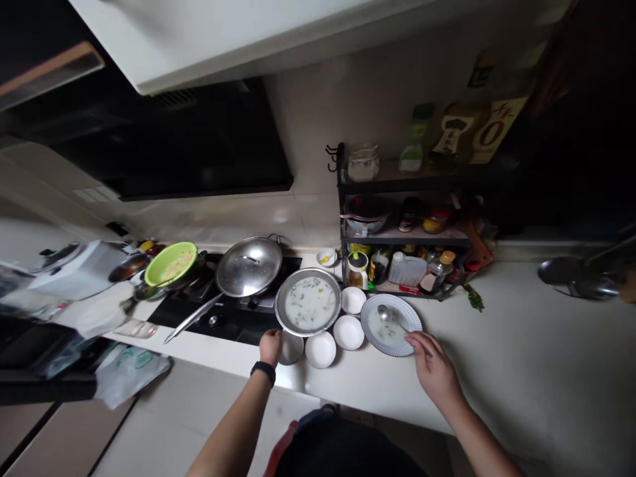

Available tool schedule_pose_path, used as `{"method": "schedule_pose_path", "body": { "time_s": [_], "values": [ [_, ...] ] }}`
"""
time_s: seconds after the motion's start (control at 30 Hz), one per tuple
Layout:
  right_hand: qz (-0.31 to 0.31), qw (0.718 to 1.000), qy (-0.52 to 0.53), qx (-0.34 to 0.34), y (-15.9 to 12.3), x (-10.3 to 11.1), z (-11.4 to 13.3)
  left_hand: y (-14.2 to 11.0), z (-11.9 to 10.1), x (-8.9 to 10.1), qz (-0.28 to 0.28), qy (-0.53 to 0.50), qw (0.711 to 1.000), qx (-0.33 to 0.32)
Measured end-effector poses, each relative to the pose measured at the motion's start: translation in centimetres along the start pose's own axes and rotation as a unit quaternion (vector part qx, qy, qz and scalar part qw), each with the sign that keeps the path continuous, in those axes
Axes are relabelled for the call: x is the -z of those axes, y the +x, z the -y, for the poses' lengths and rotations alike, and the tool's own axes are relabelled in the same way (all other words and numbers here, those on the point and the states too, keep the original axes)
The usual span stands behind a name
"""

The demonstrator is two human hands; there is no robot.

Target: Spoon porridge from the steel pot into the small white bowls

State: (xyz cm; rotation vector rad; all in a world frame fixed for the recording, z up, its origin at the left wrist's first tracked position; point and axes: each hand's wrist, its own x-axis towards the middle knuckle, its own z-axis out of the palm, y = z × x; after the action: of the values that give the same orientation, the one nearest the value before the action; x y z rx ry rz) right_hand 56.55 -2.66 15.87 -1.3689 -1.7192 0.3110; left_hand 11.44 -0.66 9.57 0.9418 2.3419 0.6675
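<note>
My right hand point(437, 371) grips the handle end of a metal spoon point(385, 313), its bowl over thin white soup in a wide, stripe-patterned dish point(416, 319). My left hand point(271, 346), with a dark band at the wrist, is closed at the lower left edge of a metal basin point(338, 297); its exact grip is partly hidden. Milky liquid with green bits fills the basin. Several small white bowls stand between basin and dish, among them a front bowl point(320, 351), a middle bowl point(349, 333) and a back bowl point(354, 301).
Left of the basin, a lidded pan point(249, 266) sits on the black stove point(223, 324). Beyond is a green colander point(171, 266) of pale food. A black rack point(405, 242) with jars and bottles stands behind the dish. A white cabinet point(223, 40) overhangs. Metal utensils point(571, 278) lie far right.
</note>
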Motion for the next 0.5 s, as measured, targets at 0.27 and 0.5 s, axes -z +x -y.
{"method": "schedule_pose_path", "body": {
  "time_s": [0.27,0.5],
  "values": [
    [-0.003,0.996,0.0,-0.087,0.6,-1.0,-0.3,4.7,0.3,-0.4,0.091,-0.142,0.984,0.06],
    [-0.011,0.982,-0.016,-0.188,-0.4,-3.1,1.2,5.7,1.6,-1.4,0.149,-0.226,0.96,0.066]
  ]
}}
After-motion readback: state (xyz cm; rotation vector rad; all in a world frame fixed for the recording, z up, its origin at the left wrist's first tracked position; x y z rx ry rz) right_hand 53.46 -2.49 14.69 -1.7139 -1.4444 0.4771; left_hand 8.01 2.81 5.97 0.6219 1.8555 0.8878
